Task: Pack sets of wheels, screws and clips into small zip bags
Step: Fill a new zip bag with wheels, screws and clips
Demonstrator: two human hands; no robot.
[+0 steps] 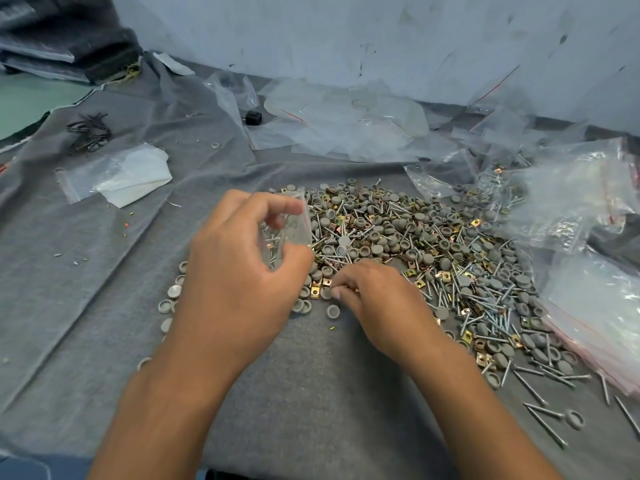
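Forearms fill the bottom of my view, and from them my left hand [242,271] pinches a small zip bag [289,230] between thumb and curled fingers, holding it up over the near edge of the pile; through the plastic I see a few screws and at least one grey wheel, though I cannot count them. My right hand [377,299] is down on the grey cloth [86,271], fingertips curled in and picking at the brass clips [317,289] beside loose wheels [333,311]; whether it has one pinched yet I cannot tell. Beyond lies the heap of parts [415,244], wheels, screws and clips far too many to count. Clear bags [595,306] lie stacked at right and more bags [346,123] lie behind. I judge this set half filled, with most of the packing left.
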